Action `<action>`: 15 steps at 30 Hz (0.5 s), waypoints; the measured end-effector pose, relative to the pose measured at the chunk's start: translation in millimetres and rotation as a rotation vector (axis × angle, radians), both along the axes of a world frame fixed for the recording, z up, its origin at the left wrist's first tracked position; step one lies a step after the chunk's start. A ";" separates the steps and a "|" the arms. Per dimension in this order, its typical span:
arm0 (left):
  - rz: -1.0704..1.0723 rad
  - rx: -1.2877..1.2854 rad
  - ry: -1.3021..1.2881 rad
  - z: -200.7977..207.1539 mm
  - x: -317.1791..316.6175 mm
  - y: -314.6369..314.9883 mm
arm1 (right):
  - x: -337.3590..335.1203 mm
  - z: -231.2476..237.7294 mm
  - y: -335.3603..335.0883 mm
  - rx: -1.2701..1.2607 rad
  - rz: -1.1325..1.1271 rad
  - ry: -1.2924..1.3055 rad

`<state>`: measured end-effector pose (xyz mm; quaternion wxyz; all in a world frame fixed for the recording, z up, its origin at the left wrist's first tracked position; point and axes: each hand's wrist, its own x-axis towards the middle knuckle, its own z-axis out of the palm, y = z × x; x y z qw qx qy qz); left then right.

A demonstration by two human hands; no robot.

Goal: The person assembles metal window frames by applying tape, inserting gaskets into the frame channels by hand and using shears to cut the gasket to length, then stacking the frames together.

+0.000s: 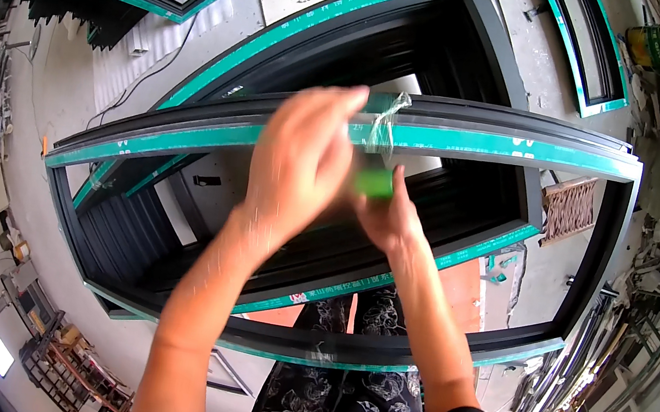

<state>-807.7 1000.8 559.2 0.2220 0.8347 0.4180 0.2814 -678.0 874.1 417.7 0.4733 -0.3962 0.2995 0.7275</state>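
Note:
A black rectangular frame with green protective film along its faces spans the view, and its far bar (435,139) crosses in front of me. Clear stretchy film (384,125) is wound around that bar near its middle, with loose folds on top. My left hand (305,146) is at the bar just left of the wrap, back of the hand toward me, thumb and forefinger apart and nothing visible in it. Below the wrap, my right hand (390,217) grips a bright green object (374,182), smeared by motion; its exact kind cannot be made out.
A larger black frame (493,46) with green edging lies beneath this one. More frames stand at the far left (163,7) and far right (594,67). Long profiles (581,366) are piled at the right. A corrugated brown piece (568,211) lies on the floor.

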 end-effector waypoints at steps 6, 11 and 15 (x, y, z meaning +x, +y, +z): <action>-0.166 -0.539 0.388 -64.1 25.9 93.9 | -0.4 -16.9 132.3 0.511 -0.033 -0.049; -0.155 -0.651 0.211 -84.2 30.1 100.7 | 13.9 -16.8 152.4 0.633 0.107 -0.244; -0.163 -0.625 0.128 -99.1 20.8 102.3 | 9.9 6.3 145.4 0.599 0.061 -0.249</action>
